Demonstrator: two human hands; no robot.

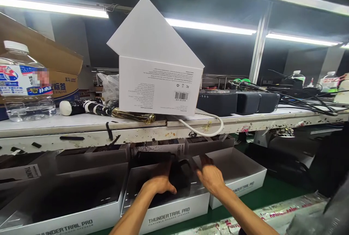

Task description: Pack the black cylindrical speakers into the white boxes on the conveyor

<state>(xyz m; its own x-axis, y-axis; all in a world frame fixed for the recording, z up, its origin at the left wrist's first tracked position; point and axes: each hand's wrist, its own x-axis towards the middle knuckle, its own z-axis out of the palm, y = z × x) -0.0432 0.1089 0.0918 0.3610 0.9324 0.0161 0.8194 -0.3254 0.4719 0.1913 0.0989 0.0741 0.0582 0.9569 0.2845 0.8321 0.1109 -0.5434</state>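
Observation:
My left hand [160, 181] reaches into the middle white carton [188, 206], printed THUNDER TRAIL PRO. Its thumb stands apart from the fingers, which lie in shadow over a black item [180, 178] with a loop like a strap. Whether the fingers press on that item is hard to see. My right hand [211, 175] is over the carton's right side, beside the right-hand white carton [240, 187]. Its fingertips are dark and smeared, so any grip is hidden. On the left stands another white carton [89, 211] with a dark inside.
Above runs a white shelf edge [89, 133] with a white box [160, 86], its flap raised. A water bottle [27, 82], a black-and-white taped rod [95, 107], black speakers [218, 103] and cables [308, 102] lie along it. A white cable [207, 133] hangs over the edge.

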